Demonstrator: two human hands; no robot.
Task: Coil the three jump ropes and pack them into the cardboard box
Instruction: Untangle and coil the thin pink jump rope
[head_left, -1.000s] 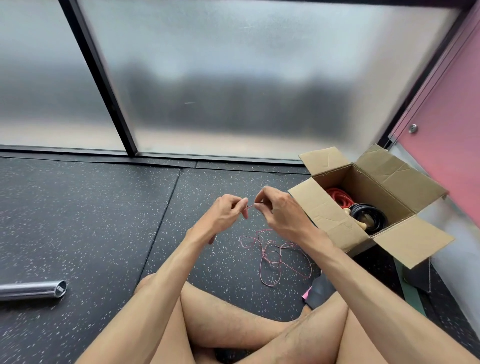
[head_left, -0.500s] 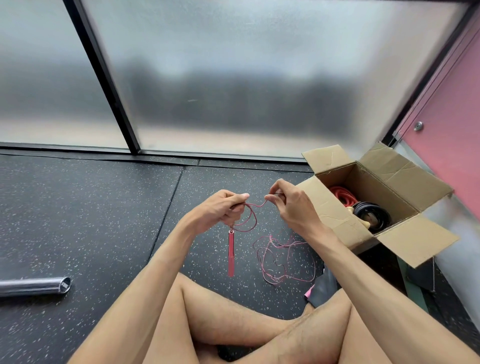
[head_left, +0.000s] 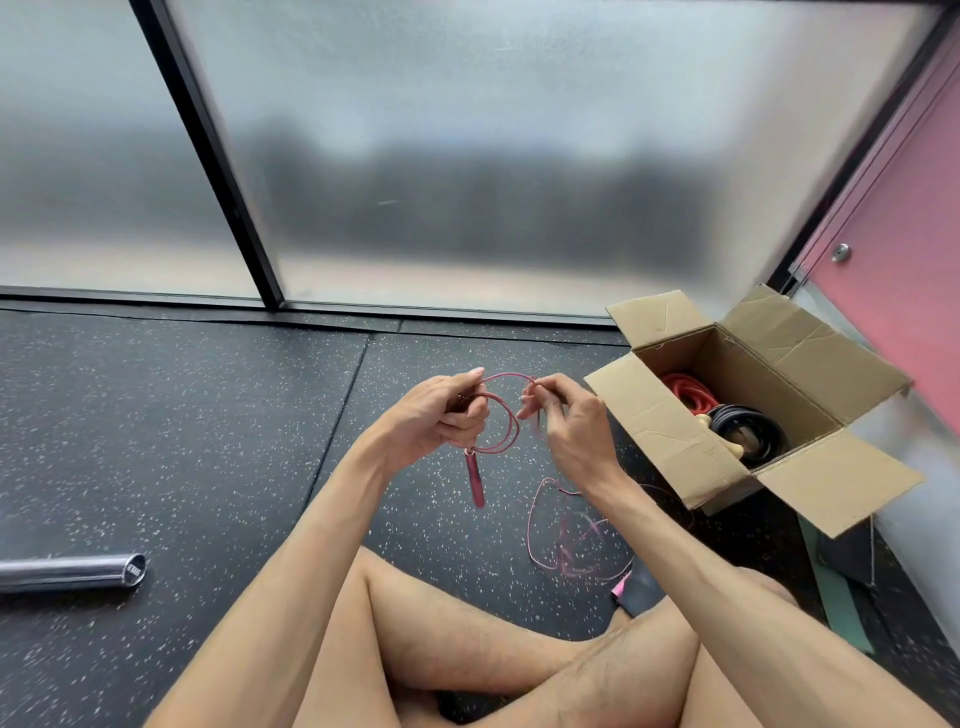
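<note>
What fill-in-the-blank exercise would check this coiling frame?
1. The left hand holds loops of the ____ jump rope.
2. That rope's handle hangs ____ the left hand.
3. The cardboard box already holds ____ ropes.
4. The right hand pinches the ____.

Missing: pink; below; two; rope

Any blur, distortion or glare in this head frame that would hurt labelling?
Head view: wide-angle bending bows the window frame; light is soft and diffuse through frosted glass, no glare or hard shadows; the right hand shows slight motion blur at its fingers, as does the loose pink rope on the floor; the left hand and cardboard box are sharp.
</note>
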